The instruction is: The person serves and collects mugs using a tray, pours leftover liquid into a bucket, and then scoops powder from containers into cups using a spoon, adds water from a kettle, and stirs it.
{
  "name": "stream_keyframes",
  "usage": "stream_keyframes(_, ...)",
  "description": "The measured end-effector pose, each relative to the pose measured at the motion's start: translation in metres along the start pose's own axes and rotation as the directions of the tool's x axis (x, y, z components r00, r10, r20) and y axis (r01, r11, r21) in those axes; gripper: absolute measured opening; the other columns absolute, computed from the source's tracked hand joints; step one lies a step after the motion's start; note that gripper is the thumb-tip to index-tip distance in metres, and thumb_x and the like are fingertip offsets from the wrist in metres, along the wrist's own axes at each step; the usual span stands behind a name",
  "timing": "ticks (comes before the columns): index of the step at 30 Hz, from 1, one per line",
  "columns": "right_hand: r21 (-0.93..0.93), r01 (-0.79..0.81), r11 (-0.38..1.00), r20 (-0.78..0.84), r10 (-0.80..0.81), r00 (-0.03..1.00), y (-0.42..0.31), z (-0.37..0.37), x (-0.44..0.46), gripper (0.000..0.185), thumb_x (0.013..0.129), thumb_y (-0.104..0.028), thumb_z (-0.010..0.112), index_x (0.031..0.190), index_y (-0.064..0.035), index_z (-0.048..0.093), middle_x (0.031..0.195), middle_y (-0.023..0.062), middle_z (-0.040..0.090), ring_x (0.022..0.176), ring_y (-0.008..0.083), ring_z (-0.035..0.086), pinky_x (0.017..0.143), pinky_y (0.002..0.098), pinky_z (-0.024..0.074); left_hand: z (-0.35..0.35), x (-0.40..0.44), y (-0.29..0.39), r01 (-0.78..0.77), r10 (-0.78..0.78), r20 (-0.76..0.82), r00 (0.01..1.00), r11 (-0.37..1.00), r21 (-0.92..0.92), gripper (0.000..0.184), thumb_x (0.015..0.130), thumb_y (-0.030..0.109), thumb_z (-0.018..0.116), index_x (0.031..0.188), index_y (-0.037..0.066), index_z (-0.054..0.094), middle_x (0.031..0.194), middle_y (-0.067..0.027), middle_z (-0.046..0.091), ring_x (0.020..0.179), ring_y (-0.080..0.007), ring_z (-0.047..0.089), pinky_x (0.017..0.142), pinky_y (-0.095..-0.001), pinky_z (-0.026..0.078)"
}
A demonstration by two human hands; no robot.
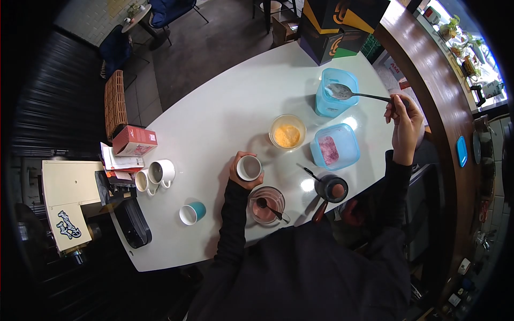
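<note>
My left hand (237, 174) is wrapped round a small cup (249, 168) that looks empty, held just above a glass jug (276, 199) of pinkish-brown mixture with a dark spoon in it. Between the fingers of my right hand (404, 109) is the handle of a metal spoon (369, 97). Its bowl, with some white stuff on it, is over a tall blue container (333, 108). Nearer me is a second blue container (350, 152) with pink contents. A clear bowl (273, 134) of orange-yellow contents stands to the left of both.
A dark pot (324, 191) with a wooden handle sits by the near right edge. A teal cup (198, 211), white mugs (167, 170), a red box (140, 142) and a black case (134, 222) are on the left. Dark boxes (321, 45) stand at the far end.
</note>
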State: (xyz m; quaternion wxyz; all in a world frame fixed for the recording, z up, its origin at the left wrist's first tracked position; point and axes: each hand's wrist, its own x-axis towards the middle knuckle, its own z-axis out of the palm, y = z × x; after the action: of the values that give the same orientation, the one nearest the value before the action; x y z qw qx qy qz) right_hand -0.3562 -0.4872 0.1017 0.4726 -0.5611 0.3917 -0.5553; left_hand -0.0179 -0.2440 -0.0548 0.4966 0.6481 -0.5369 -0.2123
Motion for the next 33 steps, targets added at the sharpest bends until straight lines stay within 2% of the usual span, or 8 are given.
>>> stream_keyframes(10,0.104,0.071,0.992,0.017,-0.073,0.997,-0.044,0.026,-0.019,0.02,0.095,-0.009,0.058,0.101,0.0095,0.063,0.077,0.0094,0.06,0.061,0.0119,0.055,0.052,0.0216,0.0405,0.001,0.0,0.002,0.032,-0.032,-0.021,0.999,0.999,-0.024,0.045,0.057,0.018,0.078,0.098,0.008,0.06,0.079,-0.003,0.064,0.072,-0.0155,0.063,0.069,-0.0303,0.051)
stream_keyframes(12,0.147,0.055,0.988,0.095,-0.07,0.993,-0.05,0.041,-0.027,0.02,0.095,-0.009,0.057,0.1,0.0094,0.063,0.077,0.0086,0.06,0.061,0.0116,0.055,0.051,0.0217,0.0401,0.0,0.0,0.001,-0.035,0.036,-0.03,0.999,0.998,0.053,0.046,0.057,0.018,0.078,0.098,0.008,0.06,0.08,-0.0031,0.064,0.073,-0.0155,0.063,0.069,-0.0305,0.052)
stream_keyframes(14,0.147,0.002,0.989,0.185,-0.029,0.982,-0.052,0.055,-0.036,0.019,0.095,-0.008,0.056,0.1,0.0091,0.063,0.075,0.0078,0.059,0.059,0.0111,0.054,0.05,0.0218,0.0399,0.001,-0.002,-0.006,-0.039,0.04,-0.037,0.999,0.999,0.022,0.047,0.057,0.017,0.078,0.099,0.008,0.06,0.079,-0.0026,0.063,0.071,-0.0156,0.063,0.068,-0.0308,0.051)
stream_keyframes(16,0.13,-0.036,0.991,0.251,0.002,0.968,-0.057,0.073,-0.044,0.019,0.095,-0.008,0.056,0.099,0.0089,0.063,0.073,0.0076,0.059,0.057,0.0112,0.054,0.051,0.022,0.0404,0.003,-0.004,-0.009,-0.002,0.0,-0.027,1.0,0.997,-0.071,0.048,0.057,0.018,0.078,0.1,0.008,0.06,0.08,-0.0023,0.063,0.07,-0.0156,0.061,0.067,-0.031,0.051)
stream_keyframes(17,0.11,-0.06,0.992,0.291,0.025,0.956,-0.057,0.08,-0.048,0.019,0.095,-0.009,0.056,0.097,0.0085,0.063,0.072,0.0073,0.059,0.055,0.0114,0.054,0.051,0.0223,0.0408,0.002,-0.002,-0.008,-0.073,0.072,-0.033,0.997,0.997,-0.036,0.048,0.057,0.017,0.078,0.101,0.008,0.06,0.081,-0.0021,0.062,0.071,-0.0154,0.061,0.068,-0.0312,0.051)
stream_keyframes(21,0.023,-0.133,0.991,0.427,0.111,0.898,-0.061,0.108,-0.062,0.019,0.095,-0.01,0.058,0.094,0.0078,0.063,0.069,0.0077,0.06,0.056,0.0112,0.057,0.051,0.0221,0.0415,0.003,-0.003,0.0,-0.048,0.043,-0.069,0.997,0.995,-0.085,0.047,0.057,0.016,0.079,0.099,0.009,0.059,0.084,-0.0027,0.063,0.074,-0.0163,0.061,0.069,-0.0321,0.051)
stream_keyframes(28,-0.103,-0.116,0.988,0.585,0.154,0.796,-0.053,0.14,-0.088,0.016,0.094,-0.006,0.058,0.098,0.0083,0.064,0.07,0.0071,0.062,0.06,0.0099,0.058,0.053,0.0219,0.044,0.005,-0.005,-0.015,-0.059,0.061,-0.073,0.995,0.998,0.019,0.049,0.056,0.019,0.082,0.094,0.008,0.055,0.08,-0.0052,0.063,0.07,-0.0207,0.063,0.066,-0.035,0.052)
stream_keyframes(33,-0.205,-0.076,0.976,0.64,0.192,0.744,-0.045,0.151,-0.102,0.013,0.093,-0.003,0.058,0.098,0.0066,0.066,0.074,0.007,0.063,0.061,0.009,0.06,0.054,0.022,0.0462,0.005,-0.004,-0.014,-0.088,0.086,-0.117,0.989,0.996,-0.012,0.051,0.055,0.022,0.082,0.096,0.007,0.056,0.081,-0.0078,0.064,0.071,-0.0249,0.064,0.067,-0.0367,0.052)
